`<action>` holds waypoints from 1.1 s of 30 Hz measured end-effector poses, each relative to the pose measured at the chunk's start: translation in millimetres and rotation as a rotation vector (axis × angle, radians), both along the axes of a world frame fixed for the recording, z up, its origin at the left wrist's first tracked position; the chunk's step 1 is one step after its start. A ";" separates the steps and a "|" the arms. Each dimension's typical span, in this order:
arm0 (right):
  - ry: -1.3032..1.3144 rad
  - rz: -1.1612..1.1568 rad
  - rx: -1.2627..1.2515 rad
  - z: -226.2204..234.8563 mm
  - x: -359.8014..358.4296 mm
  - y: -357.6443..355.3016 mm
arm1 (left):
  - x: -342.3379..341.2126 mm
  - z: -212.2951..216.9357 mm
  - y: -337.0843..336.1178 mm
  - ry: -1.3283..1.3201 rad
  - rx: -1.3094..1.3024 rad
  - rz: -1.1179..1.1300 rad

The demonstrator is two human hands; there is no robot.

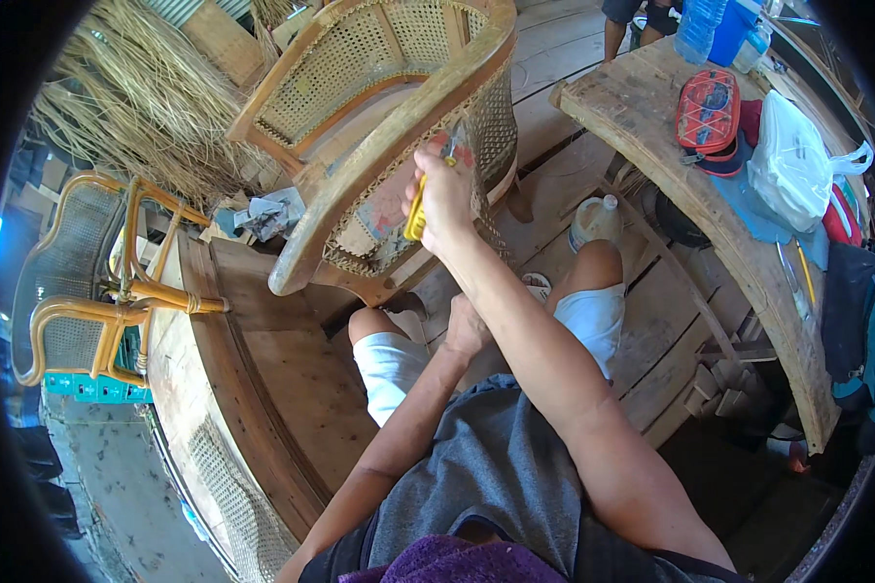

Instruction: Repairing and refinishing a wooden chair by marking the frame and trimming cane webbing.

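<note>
From the head view, my right hand is wrapping its grip tight around a yellow-handled tool, pressing it against the cane webbing of the tilted rattan chair in front of my knees. My left hand is sitting lower down between my legs; can't tell its grip. Another rattan chair is sitting off left.
</note>
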State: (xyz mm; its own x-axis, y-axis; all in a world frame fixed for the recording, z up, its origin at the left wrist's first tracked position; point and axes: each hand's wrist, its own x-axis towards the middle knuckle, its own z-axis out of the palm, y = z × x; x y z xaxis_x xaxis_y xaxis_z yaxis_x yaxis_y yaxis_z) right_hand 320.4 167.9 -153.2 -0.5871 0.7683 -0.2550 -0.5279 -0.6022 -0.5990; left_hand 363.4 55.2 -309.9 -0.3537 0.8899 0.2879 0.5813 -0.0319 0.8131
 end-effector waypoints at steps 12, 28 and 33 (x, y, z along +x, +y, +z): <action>-0.280 0.523 0.452 -42.5 170.0 -17.3 | -56.3 82.6 3.6 -0.053 -0.316 -0.008; -0.603 0.646 0.265 -210.8 257.2 -10.1 | -48.2 101.7 105.0 0.006 -0.112 0.315; -0.632 0.729 0.374 -206.1 247.5 -18.1 | -46.4 105.7 98.4 0.111 -0.200 0.358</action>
State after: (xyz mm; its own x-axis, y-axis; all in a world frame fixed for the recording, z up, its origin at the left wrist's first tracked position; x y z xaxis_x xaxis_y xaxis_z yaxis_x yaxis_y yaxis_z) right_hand 567.9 149.7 -359.3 -0.7834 0.3735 -0.4967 0.3662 -0.3683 -0.8545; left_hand 317.0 153.6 -204.2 -0.6270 0.7588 0.1763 0.6118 0.3395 0.7144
